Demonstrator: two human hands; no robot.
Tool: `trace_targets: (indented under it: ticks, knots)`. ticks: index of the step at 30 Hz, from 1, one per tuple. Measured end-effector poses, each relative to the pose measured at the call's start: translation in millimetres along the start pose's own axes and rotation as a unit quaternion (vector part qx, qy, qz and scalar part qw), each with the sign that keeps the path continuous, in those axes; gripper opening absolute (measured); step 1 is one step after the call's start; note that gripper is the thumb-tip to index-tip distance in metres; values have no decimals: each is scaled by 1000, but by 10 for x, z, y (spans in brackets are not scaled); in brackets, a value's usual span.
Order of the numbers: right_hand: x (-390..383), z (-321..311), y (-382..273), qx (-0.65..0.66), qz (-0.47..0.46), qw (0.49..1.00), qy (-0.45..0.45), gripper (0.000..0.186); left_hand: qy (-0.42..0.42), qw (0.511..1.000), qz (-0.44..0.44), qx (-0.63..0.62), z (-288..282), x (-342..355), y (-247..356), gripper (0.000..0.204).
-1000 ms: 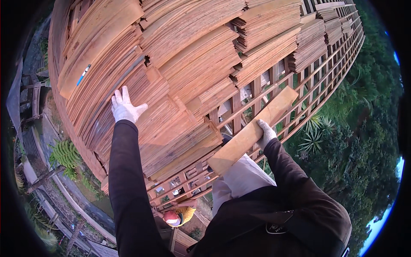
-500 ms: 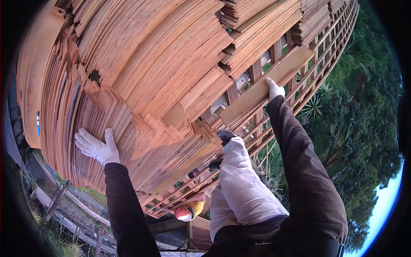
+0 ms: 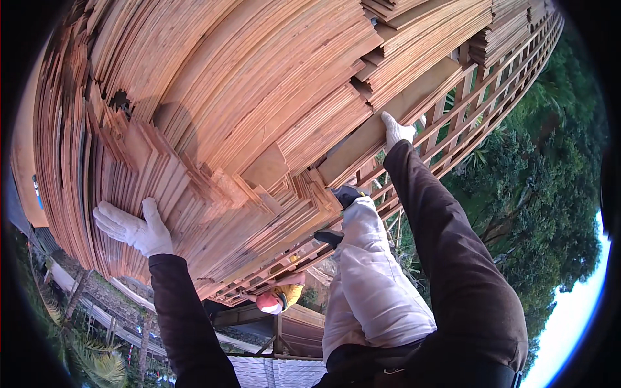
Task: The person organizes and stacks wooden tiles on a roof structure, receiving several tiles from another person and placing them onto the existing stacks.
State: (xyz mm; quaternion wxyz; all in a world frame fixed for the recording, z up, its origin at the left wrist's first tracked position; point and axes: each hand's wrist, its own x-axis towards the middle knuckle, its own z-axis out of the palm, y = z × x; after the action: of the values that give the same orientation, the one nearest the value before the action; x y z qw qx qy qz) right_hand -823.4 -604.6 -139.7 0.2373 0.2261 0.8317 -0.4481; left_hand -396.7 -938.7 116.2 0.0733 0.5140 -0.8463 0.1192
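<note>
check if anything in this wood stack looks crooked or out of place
Yes. Near the middle of the veneer stack, a few short sheets lie turned at an angle, corners jutting across the neat layers. The left hand rests flat on the stack; the right hand grips a long board.

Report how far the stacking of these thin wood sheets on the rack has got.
Done: many overlapping piles of veneer sheets already cover most of the wooden lattice rack. In hand: the right hand grips the edge of a long sheet lying at the pile's edge, while the left hand lies flat on the stacked sheet edges. Left: that sheet is not yet released, and bare lattice shows along the rack's right side.
</note>
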Motion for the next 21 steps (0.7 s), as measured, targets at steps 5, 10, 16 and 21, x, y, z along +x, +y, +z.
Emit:
trace_targets:
  ticks: [5,10,16,21]
  knots:
    - [294,-25,210,-53,-3,998,36,67,19,1000,18,5,24,37,61,94]
    - [344,-11,238,-27,6,997,71,66,20,1000,12,3,42,45,71,92]
    - [215,25,299,-95,61,982,149,78,22,999,23,-1,48,69,113,90]
    - [172,172,220,-105,98,975,170,95,25,999,32,3,-3,51,41,89]
